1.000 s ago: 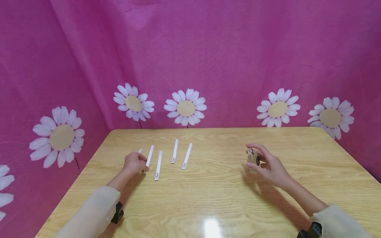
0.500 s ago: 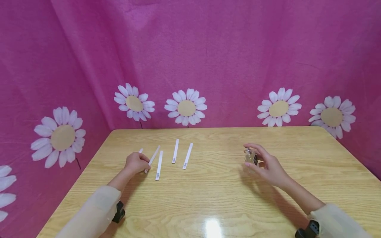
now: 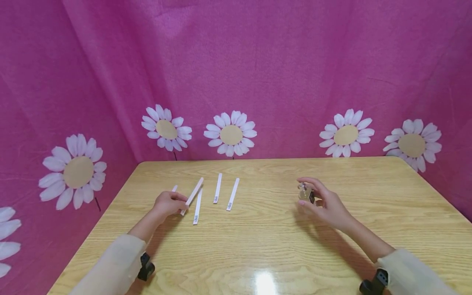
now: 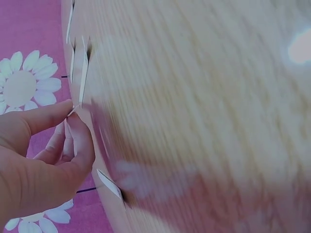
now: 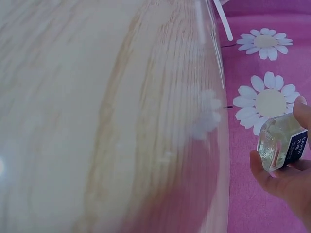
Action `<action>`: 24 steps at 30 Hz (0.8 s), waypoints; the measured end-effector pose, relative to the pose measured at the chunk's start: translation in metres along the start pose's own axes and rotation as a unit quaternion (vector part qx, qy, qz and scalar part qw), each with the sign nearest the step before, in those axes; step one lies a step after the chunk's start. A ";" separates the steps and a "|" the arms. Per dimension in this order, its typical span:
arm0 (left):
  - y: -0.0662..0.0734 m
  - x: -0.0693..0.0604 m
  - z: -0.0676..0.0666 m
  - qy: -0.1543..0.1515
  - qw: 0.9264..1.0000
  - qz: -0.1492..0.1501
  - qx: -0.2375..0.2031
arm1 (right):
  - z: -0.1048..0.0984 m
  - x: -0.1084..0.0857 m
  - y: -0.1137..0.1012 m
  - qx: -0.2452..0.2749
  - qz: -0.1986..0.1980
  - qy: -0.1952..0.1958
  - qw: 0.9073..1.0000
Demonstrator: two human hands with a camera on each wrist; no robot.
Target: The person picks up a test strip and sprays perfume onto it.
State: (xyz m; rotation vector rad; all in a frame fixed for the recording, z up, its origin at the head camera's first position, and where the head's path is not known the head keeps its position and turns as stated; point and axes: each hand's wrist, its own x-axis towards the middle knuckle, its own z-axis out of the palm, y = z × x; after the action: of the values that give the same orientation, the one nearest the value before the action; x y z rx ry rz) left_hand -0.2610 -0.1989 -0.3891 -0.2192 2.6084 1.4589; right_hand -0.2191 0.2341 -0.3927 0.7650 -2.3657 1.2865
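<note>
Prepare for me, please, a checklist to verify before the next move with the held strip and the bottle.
1. Left hand pinches a white strip: ok.
2. Right hand grips the glass bottle: ok.
3. Held strip near the bottle: not ok, far apart.
4. Held strip clear of neighbouring strip: cannot tell, they meet in head view.
5. Bottle's top uncapped: cannot tell, too small.
6. Four other strips on the table: ok.
</note>
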 end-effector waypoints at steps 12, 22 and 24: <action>0.006 -0.004 0.009 -0.044 0.997 0.031 -0.058 | 0.010 0.010 0.002 0.004 0.000 -0.003 1.000; 0.012 -0.001 0.022 -0.065 0.995 0.035 -0.073 | 0.018 0.016 0.005 -0.005 0.012 -0.014 1.000; 0.013 -0.001 0.023 -0.069 0.994 0.038 -0.074 | 0.020 0.017 0.005 -0.004 0.013 -0.018 1.000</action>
State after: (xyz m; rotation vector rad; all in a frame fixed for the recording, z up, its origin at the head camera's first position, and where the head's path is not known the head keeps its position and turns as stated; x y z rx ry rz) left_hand -0.2617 -0.1720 -0.3898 -0.0330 2.4280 1.6321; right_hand -0.2368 0.2148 -0.3978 0.7632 -2.4146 1.2842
